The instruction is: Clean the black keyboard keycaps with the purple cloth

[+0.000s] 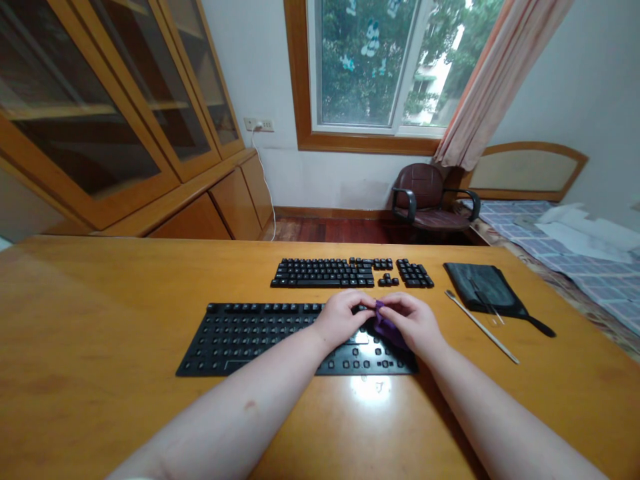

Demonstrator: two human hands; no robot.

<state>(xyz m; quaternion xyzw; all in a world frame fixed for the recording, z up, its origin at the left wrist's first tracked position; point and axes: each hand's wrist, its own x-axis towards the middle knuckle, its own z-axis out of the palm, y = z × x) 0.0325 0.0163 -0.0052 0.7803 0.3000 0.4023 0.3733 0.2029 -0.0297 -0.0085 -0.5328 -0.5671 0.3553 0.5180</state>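
Note:
A black keyboard base (250,337) with its keycaps off lies on the wooden desk (100,333) in front of me. Behind it the removed black keycaps (350,272) are laid out in keyboard order. My left hand (343,317) and my right hand (413,323) meet over the right part of the base. Both have their fingers closed on a small purple cloth (385,325) held between them, just above the base.
A black cloth pouch (483,288) lies at the right of the desk, with a black-handled brush (537,325) and a thin metal rod (483,327) beside it. Beyond the desk stand a brown office chair (425,197), a wooden glass-door cabinet (125,120), a window and a bed (575,247).

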